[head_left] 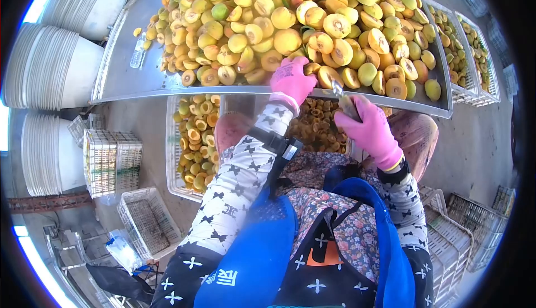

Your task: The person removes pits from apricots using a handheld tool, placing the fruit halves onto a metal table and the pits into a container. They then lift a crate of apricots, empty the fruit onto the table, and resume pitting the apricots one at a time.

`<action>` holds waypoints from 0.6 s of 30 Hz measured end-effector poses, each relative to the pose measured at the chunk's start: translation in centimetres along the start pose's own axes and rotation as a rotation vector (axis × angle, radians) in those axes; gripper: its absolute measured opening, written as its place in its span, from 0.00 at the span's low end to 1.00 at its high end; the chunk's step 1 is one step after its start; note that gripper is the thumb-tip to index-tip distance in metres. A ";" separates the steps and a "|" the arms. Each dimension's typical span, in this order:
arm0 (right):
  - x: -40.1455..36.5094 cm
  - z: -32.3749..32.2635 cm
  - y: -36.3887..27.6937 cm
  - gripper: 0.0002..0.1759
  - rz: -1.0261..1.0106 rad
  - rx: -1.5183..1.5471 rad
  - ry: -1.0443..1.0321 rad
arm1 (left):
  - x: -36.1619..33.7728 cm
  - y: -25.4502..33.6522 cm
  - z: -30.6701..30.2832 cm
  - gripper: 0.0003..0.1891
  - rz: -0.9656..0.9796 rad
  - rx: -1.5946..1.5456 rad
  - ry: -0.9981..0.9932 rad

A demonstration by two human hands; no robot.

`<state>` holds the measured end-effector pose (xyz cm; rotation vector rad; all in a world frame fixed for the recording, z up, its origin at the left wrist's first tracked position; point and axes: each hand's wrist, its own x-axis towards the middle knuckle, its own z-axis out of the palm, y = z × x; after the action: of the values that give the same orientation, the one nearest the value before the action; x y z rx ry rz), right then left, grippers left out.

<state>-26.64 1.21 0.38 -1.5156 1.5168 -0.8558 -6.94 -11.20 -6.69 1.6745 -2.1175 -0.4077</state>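
Note:
A big heap of yellow-green fruit [290,23], many of them halved, lies on a metal table [125,76]. My left hand [291,79], in a pink glove, reaches onto the table's near edge and rests against the fruit at the front of the heap. My right hand [371,129], also in a pink glove, is closed around a small knife [340,97] just below the table edge, blade pointing up. Under the table, between my knees, a white crate [174,140] holds several cut fruit halves [195,137].
Stacks of white buckets [53,68] stand at the left. Empty plastic crates [145,221] lie on the floor at lower left and lower right [455,235]. Trays with more fruit [463,45] sit at the far right. A plastic bottle [138,51] lies on the table.

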 end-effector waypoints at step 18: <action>-0.4 8.8 -2.9 0.16 0.136 0.924 0.024 | -9.4 5.8 -8.3 0.25 -0.241 -1.224 0.143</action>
<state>-17.51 2.17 -0.87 -0.7114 0.9784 -1.2543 -6.03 -0.53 2.00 1.1020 -1.0672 -1.2718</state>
